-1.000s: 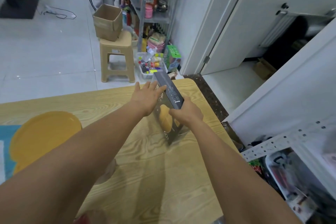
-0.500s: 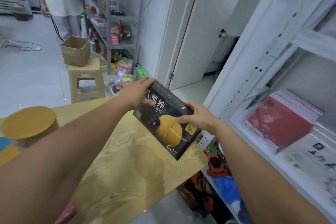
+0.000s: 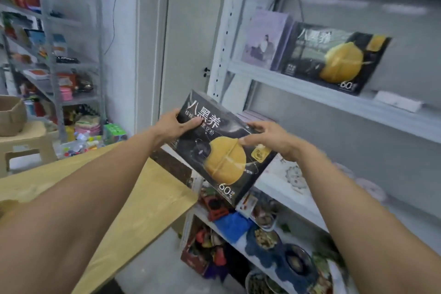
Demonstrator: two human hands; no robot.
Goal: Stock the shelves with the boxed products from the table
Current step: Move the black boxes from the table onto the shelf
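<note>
Higher now: box (image 3: 222,150) past table (image 3: 143,198) edge, near open shelf (image 3: 276,184)

- Left hand (image 3: 170,126) thumb covered part of the held box (image 3: 222,150) lettering.
- Shelved box (image 3: 334,57) was blurred and its small print was unreadable.
- Cardboard box (image 3: 10,114) was cut off by the left edge.
- Lower-shelf goods (image 3: 265,236) were too blurred to identify.

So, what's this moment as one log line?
left hand: grips black box | right hand: grips black box | matching box: on shelf
</note>
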